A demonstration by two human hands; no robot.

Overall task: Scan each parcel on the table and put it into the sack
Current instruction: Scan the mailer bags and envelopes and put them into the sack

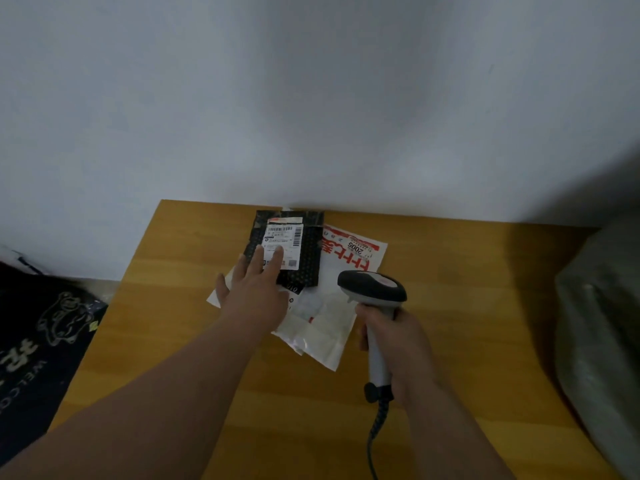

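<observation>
Gripping the barcode scanner (372,289) by its handle, the right hand (401,348) is hovering beside the black parcel (308,251). The left hand (256,289), fingers straight, is pressing this parcel, which is lying on white mailers (332,327) on the wooden table (173,306).

Black patterned plastic mailer parcel (308,258) lay flat near the table's far edge, its white barcode label (284,245) facing up. It overlapped a white plastic mailer parcel with red print (332,306), flat and crumpled beneath it and angled toward the near side. Grey handheld barcode scanner with black head (372,289) hovered above the white parcel's right edge, head toward the label. Grey-green sack (602,323) sat at the table's right end.
</observation>
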